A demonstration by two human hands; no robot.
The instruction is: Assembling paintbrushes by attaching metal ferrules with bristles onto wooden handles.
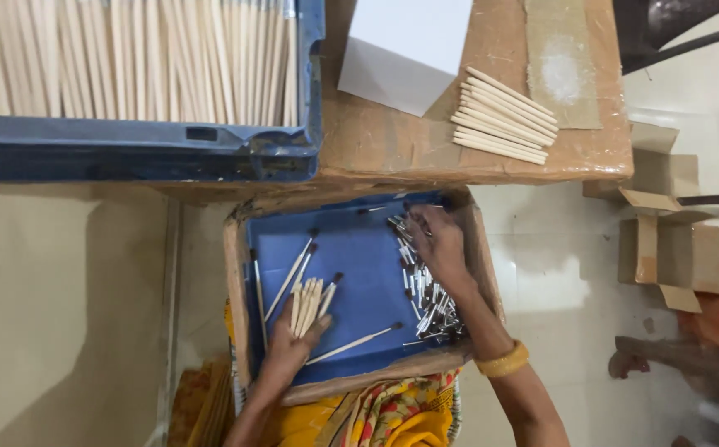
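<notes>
**Sticks in the left hand, ferrules under the right**

You worked over the box (239,273) on your lap, lined with blue. To do this step well, you needed to keep the sticks parallel and level at one end, I judge. Your left hand (287,352) was closed around a bundle of sticks (307,302); their long axis ran up and slightly right, free ends pointing away from you. Your right hand (438,244) lay with fingers curled on the ferrules (430,302) at the right wall; whether it pinched one, I cannot tell.
</notes>
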